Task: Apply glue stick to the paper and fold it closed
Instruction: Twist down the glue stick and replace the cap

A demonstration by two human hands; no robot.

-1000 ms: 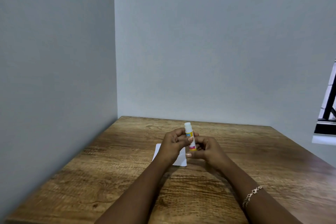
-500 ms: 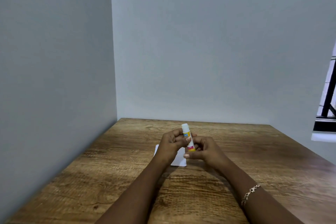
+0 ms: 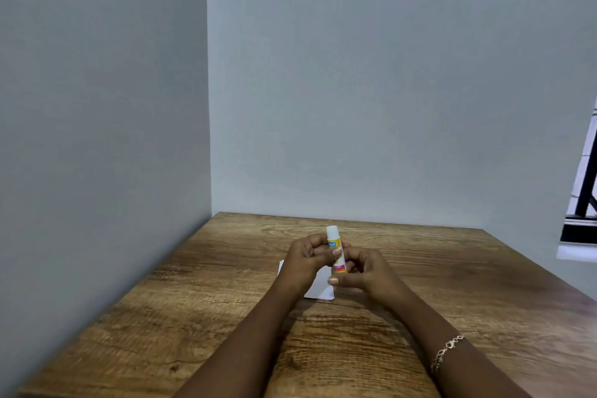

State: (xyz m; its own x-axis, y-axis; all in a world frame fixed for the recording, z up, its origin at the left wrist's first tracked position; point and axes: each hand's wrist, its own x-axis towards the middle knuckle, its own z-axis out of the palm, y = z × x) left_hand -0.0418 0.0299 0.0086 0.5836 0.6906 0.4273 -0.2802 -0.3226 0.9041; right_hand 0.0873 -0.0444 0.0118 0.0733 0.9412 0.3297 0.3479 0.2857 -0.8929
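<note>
A glue stick (image 3: 334, 240) with a white cap and a yellow and pink label stands upright between both hands above the table. My left hand (image 3: 305, 260) grips its upper body, thumb across the label. My right hand (image 3: 365, 273) holds its lower end. The white cap is on. A white sheet of paper (image 3: 321, 289) lies flat on the wooden table (image 3: 226, 317) just under the hands, mostly hidden by my left wrist.
Grey walls close the table on the left and at the back, meeting in a corner. A window with a dark frame (image 3: 581, 203) is at the right edge. A bracelet (image 3: 447, 352) sits on my right wrist.
Both hands keep their hold on the glue stick in nearly the same spot. The view has shifted slightly; the stick stays upright.
</note>
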